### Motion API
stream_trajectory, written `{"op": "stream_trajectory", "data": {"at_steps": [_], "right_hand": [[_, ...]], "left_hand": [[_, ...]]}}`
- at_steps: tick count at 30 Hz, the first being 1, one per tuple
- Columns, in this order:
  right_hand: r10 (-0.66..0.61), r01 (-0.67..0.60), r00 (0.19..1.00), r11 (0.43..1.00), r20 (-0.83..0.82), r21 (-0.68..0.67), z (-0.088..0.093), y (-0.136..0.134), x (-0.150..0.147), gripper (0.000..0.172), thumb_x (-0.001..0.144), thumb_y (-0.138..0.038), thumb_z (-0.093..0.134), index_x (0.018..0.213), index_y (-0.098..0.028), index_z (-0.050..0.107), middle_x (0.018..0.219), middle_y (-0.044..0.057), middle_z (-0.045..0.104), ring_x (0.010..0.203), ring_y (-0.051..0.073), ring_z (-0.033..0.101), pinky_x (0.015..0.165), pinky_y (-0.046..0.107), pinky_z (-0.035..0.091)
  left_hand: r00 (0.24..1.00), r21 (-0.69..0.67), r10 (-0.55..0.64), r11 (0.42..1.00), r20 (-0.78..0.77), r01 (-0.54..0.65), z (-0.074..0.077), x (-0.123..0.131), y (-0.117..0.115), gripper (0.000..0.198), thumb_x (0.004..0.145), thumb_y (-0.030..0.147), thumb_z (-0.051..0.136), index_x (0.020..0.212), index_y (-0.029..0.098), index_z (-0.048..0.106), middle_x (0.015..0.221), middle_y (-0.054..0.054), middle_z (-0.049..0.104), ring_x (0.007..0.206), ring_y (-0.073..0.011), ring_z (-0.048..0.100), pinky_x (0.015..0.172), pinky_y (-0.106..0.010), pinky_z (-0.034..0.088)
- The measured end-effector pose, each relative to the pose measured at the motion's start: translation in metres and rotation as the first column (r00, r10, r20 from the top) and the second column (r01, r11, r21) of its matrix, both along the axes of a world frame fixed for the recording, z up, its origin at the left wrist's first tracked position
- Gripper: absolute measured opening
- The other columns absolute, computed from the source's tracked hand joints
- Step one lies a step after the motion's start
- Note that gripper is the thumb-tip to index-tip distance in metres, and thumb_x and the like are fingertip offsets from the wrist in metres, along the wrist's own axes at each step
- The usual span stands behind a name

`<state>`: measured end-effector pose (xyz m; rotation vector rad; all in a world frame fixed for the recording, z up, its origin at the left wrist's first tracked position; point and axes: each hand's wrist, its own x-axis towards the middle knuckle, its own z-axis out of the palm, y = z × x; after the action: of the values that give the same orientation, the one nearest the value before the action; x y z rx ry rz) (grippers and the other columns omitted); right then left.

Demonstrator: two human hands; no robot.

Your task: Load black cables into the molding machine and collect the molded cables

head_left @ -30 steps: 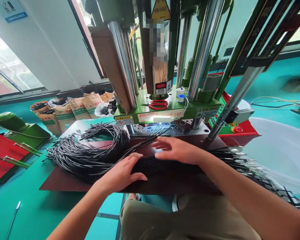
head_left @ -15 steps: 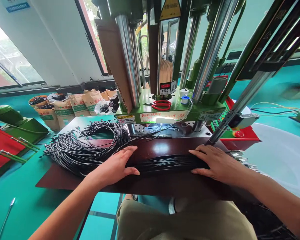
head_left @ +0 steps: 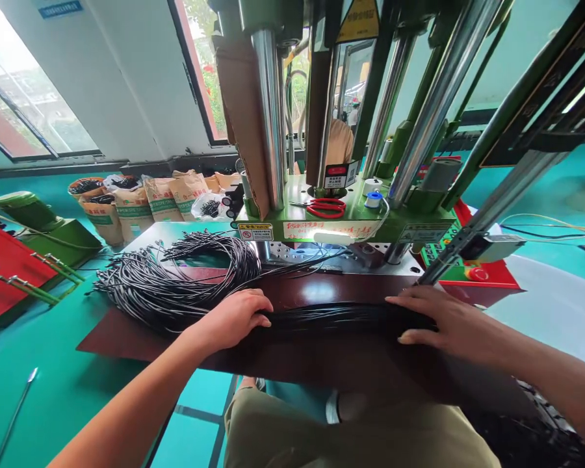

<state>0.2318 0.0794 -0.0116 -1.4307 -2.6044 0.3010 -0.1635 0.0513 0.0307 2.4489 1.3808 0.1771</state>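
Observation:
A bundle of thin black cables [head_left: 329,315] lies lengthwise on the dark brown board [head_left: 292,357] in front of me. My left hand [head_left: 238,317] is closed round its left part, thumb and fingers nearly together. At the right part, my right hand [head_left: 433,318] grips the bundle from above, with the thumb on the near side and the fingers on the far side. The bundle's right end is hidden by that hand and forearm. Left of my left hand, a big looped heap of black cables [head_left: 170,279] rests on the board and green table.
A green press [head_left: 273,214] with steel columns stands right behind the board. Red-handled scissors [head_left: 326,207] and a blue-and-white spool [head_left: 373,200] lie on its plate. A red control box [head_left: 497,276] and a white tub [head_left: 556,292] are at right; paper sacks [head_left: 160,201] stand back left.
My left hand has closed more tightly round the cable bundle. My right hand has shifted rightward along it. The whole view has also moved slightly.

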Motion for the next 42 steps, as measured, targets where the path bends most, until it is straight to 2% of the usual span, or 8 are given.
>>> {"op": "stream_trajectory", "data": {"at_steps": [7, 13, 21, 25, 28, 32, 39, 42], "right_hand": [[0.15, -0.169, 0.961, 0.984, -0.233, -0.063, 0.015, -0.004, -0.077, 0.044, 0.089, -0.05, 0.051, 0.125, -0.025, 0.06, 0.119, 0.008, 0.058, 0.113, 0.025, 0.052, 0.101, 0.04, 0.04], [0.229, -0.237, 0.948, 0.972, -0.22, -0.007, 0.011, 0.002, -0.118, 0.038, 0.09, -0.042, 0.055, 0.12, -0.021, 0.063, 0.105, 0.009, 0.062, 0.1, 0.025, 0.054, 0.091, 0.039, 0.044], [0.192, -0.236, 0.917, 0.968, -0.349, -0.088, 0.015, 0.004, -0.138, 0.024, 0.089, -0.038, 0.057, 0.1, -0.02, 0.069, 0.093, 0.005, 0.061, 0.089, 0.019, 0.057, 0.081, 0.031, 0.043], [0.165, -0.216, 0.92, 0.97, -0.357, -0.108, 0.019, 0.006, -0.149, 0.012, 0.089, -0.026, 0.057, 0.084, -0.016, 0.064, 0.083, 0.003, 0.06, 0.079, 0.017, 0.056, 0.073, 0.027, 0.042], [0.188, -0.225, 0.922, 0.972, -0.339, -0.071, 0.019, 0.008, -0.151, 0.008, 0.091, -0.021, 0.052, 0.087, -0.016, 0.058, 0.084, 0.004, 0.06, 0.077, 0.017, 0.055, 0.072, 0.028, 0.04], [0.223, -0.258, 0.908, 0.965, -0.354, -0.053, 0.021, 0.01, -0.151, 0.008, 0.093, -0.02, 0.048, 0.086, -0.019, 0.053, 0.082, 0.003, 0.06, 0.075, 0.017, 0.055, 0.071, 0.028, 0.039], [0.247, -0.294, 0.899, 0.952, -0.361, -0.081, 0.028, 0.011, -0.151, 0.01, 0.093, -0.018, 0.048, 0.088, -0.017, 0.056, 0.085, 0.004, 0.061, 0.079, 0.017, 0.056, 0.074, 0.028, 0.041], [0.286, -0.326, 0.91, 0.941, -0.299, -0.093, 0.028, 0.011, -0.147, 0.011, 0.091, -0.027, 0.054, 0.093, -0.018, 0.06, 0.09, 0.005, 0.06, 0.083, 0.018, 0.057, 0.076, 0.028, 0.042]], "left_hand": [[0.997, 0.045, 0.061, 0.997, 0.045, -0.063, -0.005, -0.001, -0.001, 0.013, 0.088, 0.024, 0.053, 0.088, 0.018, 0.065, 0.089, -0.003, 0.063, 0.084, -0.0164, 0.058, 0.077, -0.027, 0.043], [0.988, 0.035, 0.093, 0.995, 0.126, -0.098, -0.001, -0.001, -0.006, 0.009, 0.09, 0.023, 0.049, 0.089, 0.019, 0.058, 0.09, -0.002, 0.06, 0.086, -0.0153, 0.055, 0.078, -0.027, 0.042], [0.976, -0.005, 0.122, 0.992, 0.183, -0.124, -0.006, 0.0, -0.011, 0.013, 0.094, 0.025, 0.036, 0.089, 0.02, 0.047, 0.086, -0.001, 0.055, 0.08, -0.0155, 0.051, 0.072, -0.029, 0.041], [0.971, -0.009, 0.138, 0.99, 0.197, -0.139, -0.006, 0.002, -0.012, 0.013, 0.095, 0.027, 0.036, 0.09, 0.02, 0.046, 0.088, -0.001, 0.055, 0.081, -0.0152, 0.051, 0.075, -0.029, 0.041], [0.976, -0.018, 0.119, 0.993, 0.184, -0.118, -0.006, 0.007, -0.015, 0.013, 0.091, 0.034, 0.048, 0.095, 0.022, 0.049, 0.088, 0.0, 0.057, 0.08, -0.0155, 0.052, 0.073, -0.028, 0.041], [0.984, 0.003, 0.118, 0.993, 0.132, -0.12, -0.01, 0.012, -0.015, 0.032, 0.076, 0.041, 0.069, 0.094, 0.022, 0.051, 0.087, 0.001, 0.06, 0.079, -0.0172, 0.054, 0.068, -0.027, 0.04], [0.983, 0.0, 0.125, 0.992, 0.134, -0.127, -0.016, 0.013, -0.012, 0.014, 0.082, 0.031, 0.062, 0.088, 0.021, 0.054, 0.081, 0.002, 0.061, 0.072, -0.0144, 0.054, 0.062, -0.025, 0.038], [0.986, 0.011, 0.081, 0.996, 0.146, -0.084, -0.013, 0.011, -0.011, 0.009, 0.086, 0.029, 0.057, 0.089, 0.021, 0.057, 0.081, 0.002, 0.06, 0.074, -0.0144, 0.054, 0.066, -0.025, 0.039]]}}
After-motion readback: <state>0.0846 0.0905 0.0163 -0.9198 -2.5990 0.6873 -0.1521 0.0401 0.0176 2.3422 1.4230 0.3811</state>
